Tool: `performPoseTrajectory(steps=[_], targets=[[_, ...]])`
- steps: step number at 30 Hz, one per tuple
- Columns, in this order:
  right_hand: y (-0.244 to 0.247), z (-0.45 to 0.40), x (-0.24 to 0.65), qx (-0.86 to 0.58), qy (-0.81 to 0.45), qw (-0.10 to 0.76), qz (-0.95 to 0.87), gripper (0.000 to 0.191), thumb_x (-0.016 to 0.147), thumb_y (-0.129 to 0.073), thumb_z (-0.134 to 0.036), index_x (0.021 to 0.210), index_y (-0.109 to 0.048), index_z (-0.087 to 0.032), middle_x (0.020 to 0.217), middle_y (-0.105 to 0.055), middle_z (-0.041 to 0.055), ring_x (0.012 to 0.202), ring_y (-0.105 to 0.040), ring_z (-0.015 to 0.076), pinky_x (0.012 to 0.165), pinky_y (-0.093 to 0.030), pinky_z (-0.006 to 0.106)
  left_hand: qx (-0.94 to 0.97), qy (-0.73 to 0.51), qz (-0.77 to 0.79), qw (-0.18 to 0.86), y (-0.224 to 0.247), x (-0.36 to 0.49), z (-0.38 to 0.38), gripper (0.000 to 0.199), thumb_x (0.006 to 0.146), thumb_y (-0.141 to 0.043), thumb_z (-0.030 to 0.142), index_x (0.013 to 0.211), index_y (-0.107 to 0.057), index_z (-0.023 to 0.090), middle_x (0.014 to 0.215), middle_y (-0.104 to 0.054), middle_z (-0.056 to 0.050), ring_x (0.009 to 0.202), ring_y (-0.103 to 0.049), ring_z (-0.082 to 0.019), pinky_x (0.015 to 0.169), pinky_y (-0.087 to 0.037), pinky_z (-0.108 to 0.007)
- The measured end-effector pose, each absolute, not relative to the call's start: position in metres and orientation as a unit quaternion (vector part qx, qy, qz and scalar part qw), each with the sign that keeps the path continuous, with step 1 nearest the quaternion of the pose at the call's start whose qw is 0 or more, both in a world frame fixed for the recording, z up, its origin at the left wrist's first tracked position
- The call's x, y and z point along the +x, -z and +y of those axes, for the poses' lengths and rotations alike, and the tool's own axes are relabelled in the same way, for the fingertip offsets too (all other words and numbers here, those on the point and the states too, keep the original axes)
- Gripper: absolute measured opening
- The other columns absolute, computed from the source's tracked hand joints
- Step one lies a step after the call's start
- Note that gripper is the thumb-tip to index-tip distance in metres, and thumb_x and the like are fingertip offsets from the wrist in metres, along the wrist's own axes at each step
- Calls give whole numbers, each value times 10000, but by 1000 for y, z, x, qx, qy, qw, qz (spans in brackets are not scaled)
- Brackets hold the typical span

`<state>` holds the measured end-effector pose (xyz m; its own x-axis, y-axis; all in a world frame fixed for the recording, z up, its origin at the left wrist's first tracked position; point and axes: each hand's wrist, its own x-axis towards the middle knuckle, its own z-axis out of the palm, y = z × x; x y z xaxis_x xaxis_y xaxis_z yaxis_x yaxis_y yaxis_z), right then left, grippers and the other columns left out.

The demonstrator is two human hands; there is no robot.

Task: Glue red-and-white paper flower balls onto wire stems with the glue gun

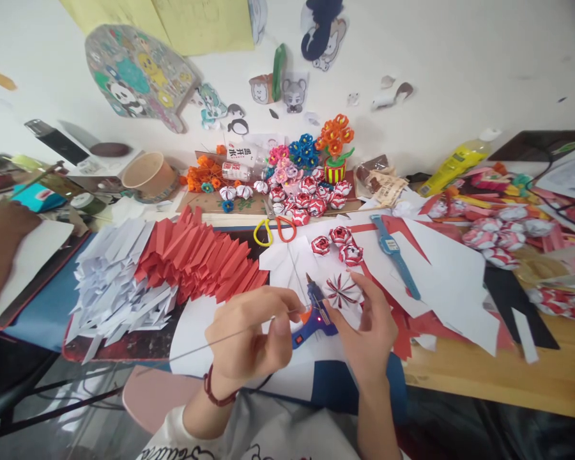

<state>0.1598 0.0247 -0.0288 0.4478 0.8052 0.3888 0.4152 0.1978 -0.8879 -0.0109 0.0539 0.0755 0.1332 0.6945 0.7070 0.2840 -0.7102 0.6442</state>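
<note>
My left hand [252,329] is closed in a pinch on a thin grey wire [196,348] that slants down to the left. In my right hand [367,326], thumb and fingers grip a red-and-white folded paper flower [344,289], its striped pleats facing up. Between the hands a blue hot glue gun [311,327] lies on white paper, nozzle pointing away and a small red light lit. My left fingers partly cover it. Just beyond are three finished red-and-white paper flowers [340,236] and scissors [274,231] with yellow and orange handles.
Piles of white paper strips [117,275] and red folded strips [199,255] lie left. A blue watch [395,255] rests on paper sheets at right. More paper flowers [309,198], a paper tub [149,176] and a yellow bottle [457,163] line the wall. Another person's hand [9,233] is far left.
</note>
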Motion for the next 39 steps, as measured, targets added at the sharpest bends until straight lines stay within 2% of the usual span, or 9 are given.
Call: performPoseTrajectory(steps=[6, 9, 15, 18, 23, 31, 39], targets=[[27, 25, 160, -612, -132, 573, -529, 480, 857, -781, -258, 1317, -648, -276, 1284, -711, 83, 1199, -669, 273, 1046, -558, 479, 761, -525, 350, 154, -84, -11, 54, 305, 1052, -421, 229, 773, -544, 241, 699, -709, -4, 559, -685, -115, 515, -577, -223], [28, 24, 161, -612, -134, 574, -527, 481, 850, -789, -270, 1311, -653, -278, 1281, -714, 81, 1201, -671, 279, 1046, -561, 483, 766, -527, 343, 131, -85, -9, 55, 245, 1017, -452, 186, 794, -546, 229, 706, -715, -10, 539, -680, -120, 521, -589, -234], [27, 22, 160, -574, -124, 600, -543, 512, 830, -809, -201, 1309, -657, -299, 1269, -717, 66, 1195, -680, 259, 1014, -582, 432, 783, -503, 353, 103, -79, -10, 54, 139, 935, -537, 66, 959, -613, 180, 751, -729, -17, 567, -681, -112, 496, -552, -206], [25, 20, 159, -560, -120, 609, -549, 512, 834, -799, -171, 1309, -658, -301, 1266, -715, 70, 1195, -682, 258, 1003, -593, 429, 790, -488, 350, 125, -72, -12, 49, 172, 956, -535, 69, 1056, -622, 178, 804, -759, -21, 635, -723, -122, 564, -593, -213], [22, 18, 158, -558, -105, 615, -547, 479, 831, -801, -189, 1281, -672, -290, 1252, -723, 83, 1178, -696, 285, 966, -617, 458, 787, -488, 348, 147, -69, -14, 43, 181, 974, -518, 82, 1080, -615, 192, 823, -778, -16, 672, -755, -134, 726, -660, -264], [17, 16, 157, -552, -97, 614, -555, 543, 826, -806, -150, 1321, -654, -314, 1269, -712, 70, 1183, -693, 271, 949, -619, 427, 789, -500, 329, 140, -82, -13, 41, 199, 929, -528, 34, 1045, -591, 182, 827, -787, -40, 676, -773, -149, 606, -636, -225], [16, 14, 156, -565, -93, 606, -553, 520, 834, -806, -174, 1314, -657, -306, 1273, -713, 79, 1182, -693, 279, 927, -629, 429, 807, -471, 330, 131, -91, -15, 39, 253, 903, -501, 4, 1052, -560, 201, 822, -786, -44, 666, -770, -150, 598, -642, -238]])
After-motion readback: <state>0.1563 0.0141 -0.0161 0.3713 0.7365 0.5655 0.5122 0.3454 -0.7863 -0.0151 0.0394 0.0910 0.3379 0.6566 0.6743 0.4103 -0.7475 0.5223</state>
